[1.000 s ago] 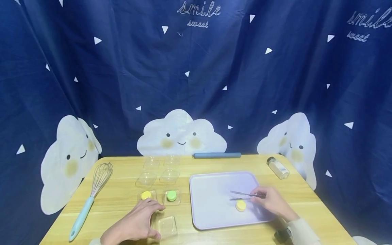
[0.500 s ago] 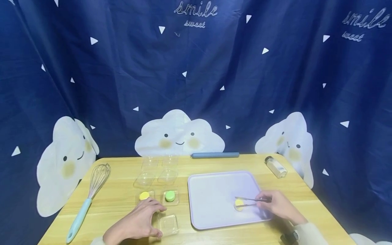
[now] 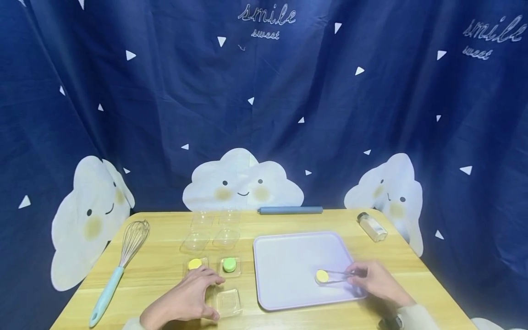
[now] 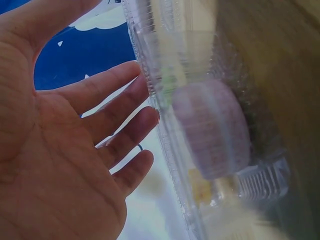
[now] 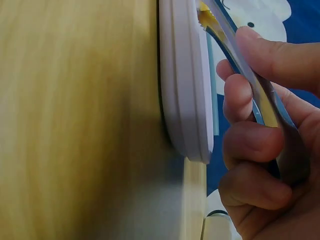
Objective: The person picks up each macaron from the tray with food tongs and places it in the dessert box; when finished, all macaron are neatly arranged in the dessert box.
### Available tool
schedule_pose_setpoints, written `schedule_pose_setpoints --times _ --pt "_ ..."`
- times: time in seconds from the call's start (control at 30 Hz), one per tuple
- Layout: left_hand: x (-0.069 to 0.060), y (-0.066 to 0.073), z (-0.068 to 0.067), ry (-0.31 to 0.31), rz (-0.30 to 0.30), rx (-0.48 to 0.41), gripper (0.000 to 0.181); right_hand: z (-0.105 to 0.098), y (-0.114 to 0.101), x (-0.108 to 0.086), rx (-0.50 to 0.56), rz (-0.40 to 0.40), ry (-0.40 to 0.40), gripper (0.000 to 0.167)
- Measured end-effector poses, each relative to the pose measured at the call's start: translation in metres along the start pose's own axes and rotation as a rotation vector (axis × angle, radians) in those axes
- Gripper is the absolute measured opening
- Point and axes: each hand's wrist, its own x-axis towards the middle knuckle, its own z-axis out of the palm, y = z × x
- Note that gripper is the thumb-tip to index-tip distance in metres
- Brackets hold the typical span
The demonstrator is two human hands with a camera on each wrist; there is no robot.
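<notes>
My right hand (image 3: 377,280) grips metal tongs (image 5: 293,157) between thumb and curled fingers. Their tips stand on either side of a yellow macaron (image 3: 321,277) on the lilac tray (image 3: 284,270); whether they squeeze it I cannot tell. My left hand (image 3: 185,295) has its fingers loosely extended beside clear plastic boxes. In the left wrist view its fingertips (image 4: 148,116) are at a box edge, and a pinkish-purple macaron (image 4: 212,130) shows through the plastic; the hand hides it from the head view. A yellow macaron (image 3: 195,264) and a green macaron (image 3: 229,264) sit in boxes beyond it.
An open clear box part (image 3: 228,303) lies right of my left hand. Clear lids (image 3: 226,237) stand farther back. A whisk (image 3: 119,272) lies at left, a blue rod (image 3: 290,210) along the back edge, and a dark-capped jar (image 3: 372,227) at back right.
My right hand has moved slightly right and toward me, bringing the tongs from behind the yellow macaron to around it. The left hand keeps nearly the same place.
</notes>
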Motion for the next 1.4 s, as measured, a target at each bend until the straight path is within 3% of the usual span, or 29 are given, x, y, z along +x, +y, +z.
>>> schedule_pose_setpoints --times 0.33,0.53,1.0,1.4 --pt "0.001 -0.003 0.002 -0.006 -0.003 -0.029 0.074 0.004 0.001 0.002 -0.137 -0.024 0.046 0.025" --pt "0.002 -0.002 0.001 -0.007 -0.009 -0.050 0.076 0.005 -0.001 0.003 -0.115 -0.016 0.048 0.021" --pt "0.002 -0.003 0.003 -0.014 -0.011 -0.064 0.077 0.010 -0.002 0.003 -0.109 0.102 0.136 0.021" --pt "0.002 -0.003 0.004 -0.003 -0.014 -0.046 0.075 0.013 -0.005 0.003 -0.127 0.104 0.168 0.020"
